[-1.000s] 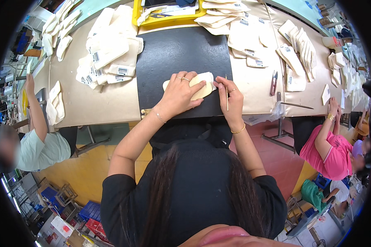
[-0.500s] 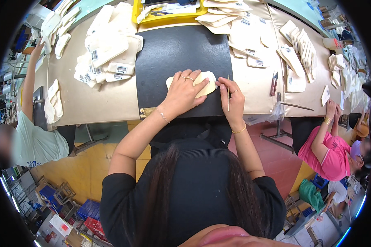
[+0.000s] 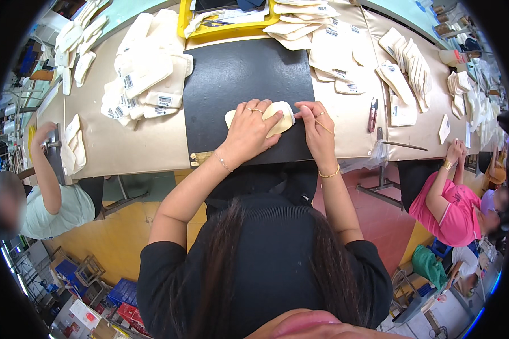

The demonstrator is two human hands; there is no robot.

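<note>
A cream, flat piece with rounded ends (image 3: 283, 121) lies on the black mat (image 3: 243, 70) in front of me. My left hand (image 3: 250, 126) rests over its middle, fingers stretched out and pressing it down. At the piece's right end is a small white strip. There my right hand (image 3: 319, 133) is closed, thumb and index finger pinched at that edge. A thin light-coloured stick (image 3: 324, 127) is tucked in the right hand, slanting across the fingers. Whether the fingertips also grip the white strip, I cannot tell.
Beyond the mat stands a yellow tray (image 3: 226, 29) with tools. Cream pieces with printed labels are heaped at left (image 3: 147, 73) and stacked at right (image 3: 331, 51). Red-handled snips (image 3: 372, 115) and a dark metal rod (image 3: 404, 146) lie rightward. Co-workers sit on both sides.
The stick has swung from upright to a slant in my right hand, whose fingers have closed in at the piece's edge. The left co-worker's arm has drawn back from the far pile.
</note>
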